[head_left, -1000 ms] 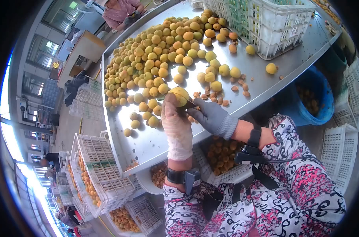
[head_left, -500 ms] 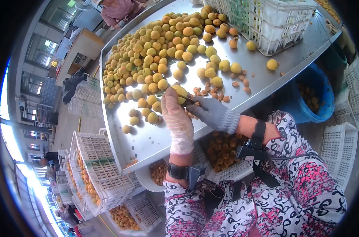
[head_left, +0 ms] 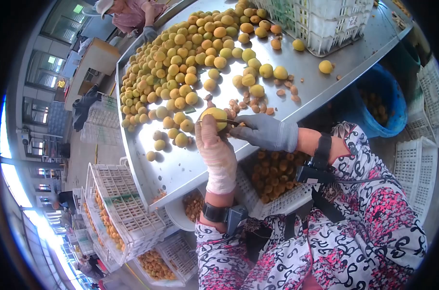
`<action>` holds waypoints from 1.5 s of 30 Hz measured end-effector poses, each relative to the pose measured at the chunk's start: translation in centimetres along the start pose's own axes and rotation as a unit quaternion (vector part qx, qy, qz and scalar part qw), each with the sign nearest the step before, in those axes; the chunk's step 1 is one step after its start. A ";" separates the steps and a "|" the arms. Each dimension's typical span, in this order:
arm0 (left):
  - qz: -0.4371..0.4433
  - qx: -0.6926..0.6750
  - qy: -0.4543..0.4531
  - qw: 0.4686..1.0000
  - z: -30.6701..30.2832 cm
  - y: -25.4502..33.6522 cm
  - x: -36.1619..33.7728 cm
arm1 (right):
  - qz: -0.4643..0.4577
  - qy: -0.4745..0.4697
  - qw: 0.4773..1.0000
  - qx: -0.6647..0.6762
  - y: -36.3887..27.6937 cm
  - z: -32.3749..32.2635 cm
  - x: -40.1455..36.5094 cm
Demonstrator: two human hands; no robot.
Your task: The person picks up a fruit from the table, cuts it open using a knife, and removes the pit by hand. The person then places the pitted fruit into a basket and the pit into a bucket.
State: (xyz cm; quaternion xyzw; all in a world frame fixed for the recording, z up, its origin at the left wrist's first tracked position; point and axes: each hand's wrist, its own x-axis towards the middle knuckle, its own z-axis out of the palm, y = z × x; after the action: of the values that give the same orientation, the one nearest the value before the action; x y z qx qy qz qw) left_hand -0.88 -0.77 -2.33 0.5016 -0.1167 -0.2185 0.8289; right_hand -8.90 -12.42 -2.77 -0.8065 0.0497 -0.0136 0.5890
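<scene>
Pinching a yellow fruit (head_left: 219, 114) between thumb and fingers, the left hand (head_left: 214, 147), in a pale glove, held it over the metal table (head_left: 190, 166). The right hand (head_left: 268, 131), in a grey glove, had its fingers closed on a thin dark tool (head_left: 228, 121), which reached from those fingertips to the side of the fruit facing them. The fruit thus lay between the two sets of fingertips; whether the tool had gone into its flesh could not be told.

Just beyond the right fingers, brown pits (head_left: 255, 102) lay scattered on the metal, with a few whole yellow fruits past them. Farther out from the left fingers spread a large heap of fruits (head_left: 181, 63), and a few loose ones lay just to the left of those fingers. Well apart from the right fingertips, up and to the right, stood a white crate (head_left: 321, 24).

Nearer the body than the fingers, below the table edge, were a crate of orange-brown fruit (head_left: 272, 179) and a white tub of brown pieces (head_left: 193, 207). Across the heap from the fingers, another person's gloved hand (head_left: 149, 34) was at the table's far edge.
</scene>
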 end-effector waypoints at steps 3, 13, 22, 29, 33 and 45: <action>-0.005 -0.002 0.004 1.000 -0.2 -0.1 -0.2 | -0.034 0.014 0.999 -0.017 0.8 0.4 0.4; 0.005 -0.019 -0.023 1.000 -0.5 -0.2 -0.4 | -0.078 0.025 0.997 0.000 2.1 0.9 0.3; -0.057 -0.040 -0.049 0.996 0.5 -0.2 0.9 | -0.038 0.067 0.994 -0.072 1.4 0.5 0.2; -0.083 0.060 -0.033 0.994 0.3 0.5 1.3 | 0.024 0.048 0.995 -0.087 0.8 -0.4 0.1; -0.057 0.059 -0.053 0.995 -0.6 0.2 1.1 | 0.010 0.039 0.996 -0.079 1.3 0.2 0.4; -0.030 0.071 -0.048 0.996 -3.5 1.8 1.1 | -0.007 0.023 0.993 -0.112 0.4 1.4 0.9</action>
State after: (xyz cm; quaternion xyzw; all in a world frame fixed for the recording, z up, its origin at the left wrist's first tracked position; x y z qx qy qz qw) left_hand 1.98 2.19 -2.41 0.5517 -0.1566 -0.2580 0.7775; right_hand -7.95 -11.32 -3.57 -0.8672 0.0585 -0.0308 0.4935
